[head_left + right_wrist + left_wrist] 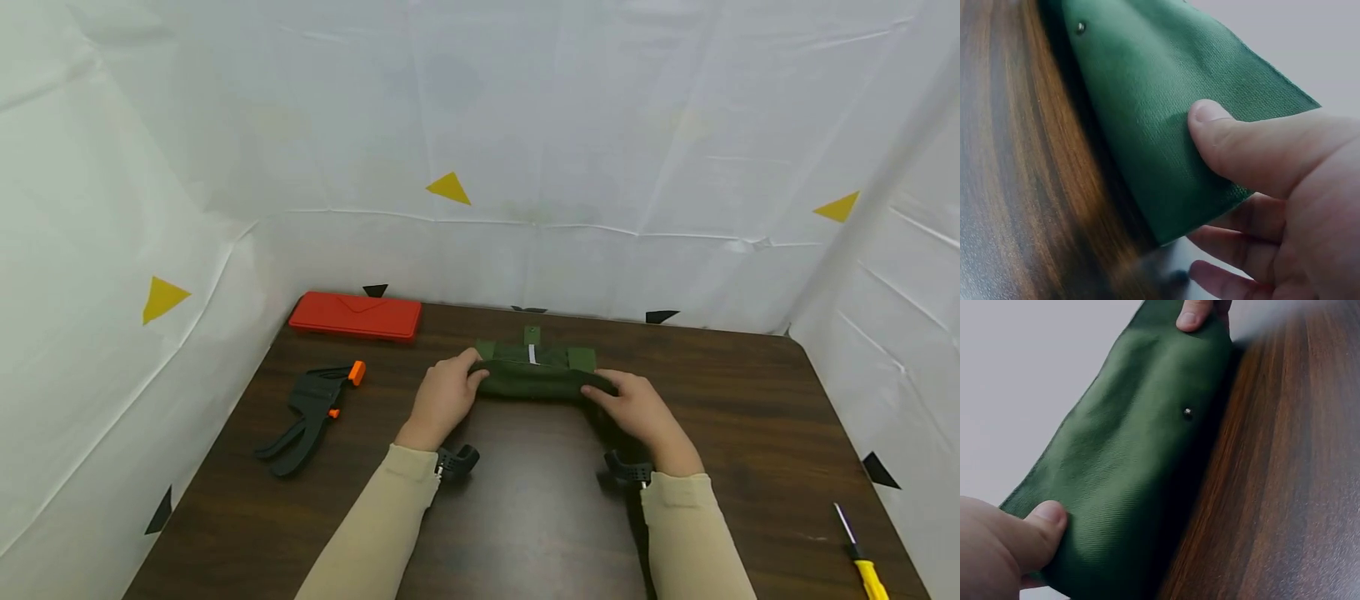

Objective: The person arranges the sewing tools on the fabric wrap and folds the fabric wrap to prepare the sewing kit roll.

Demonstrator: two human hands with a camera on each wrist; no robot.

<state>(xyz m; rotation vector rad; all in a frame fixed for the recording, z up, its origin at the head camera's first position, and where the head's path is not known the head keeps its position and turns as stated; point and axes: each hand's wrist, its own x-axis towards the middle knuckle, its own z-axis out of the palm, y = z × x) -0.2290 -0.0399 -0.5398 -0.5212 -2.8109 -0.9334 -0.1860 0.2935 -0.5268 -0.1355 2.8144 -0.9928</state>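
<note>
A green fabric pouch (536,383) lies at the far middle of the table, its near side lifted into a raised fold. A small metal snap stud (1187,413) shows on that fold. Behind it, in the head view, are a narrow tab, a white strip and two green side pieces. My left hand (444,395) pinches the fold's left end, thumb on the near face and fingers behind. At the right end my right hand (637,410) grips it the same way, its thumb (1222,134) flat on the cloth and the other fingers partly hidden behind it.
On the left of the brown table (525,517) lies a dark bar clamp (306,417) with orange pads. A red case (356,317) sits at the back left corner. Near the right edge is a yellow-handled screwdriver (870,575). White sheeting (570,125) walls the back and sides.
</note>
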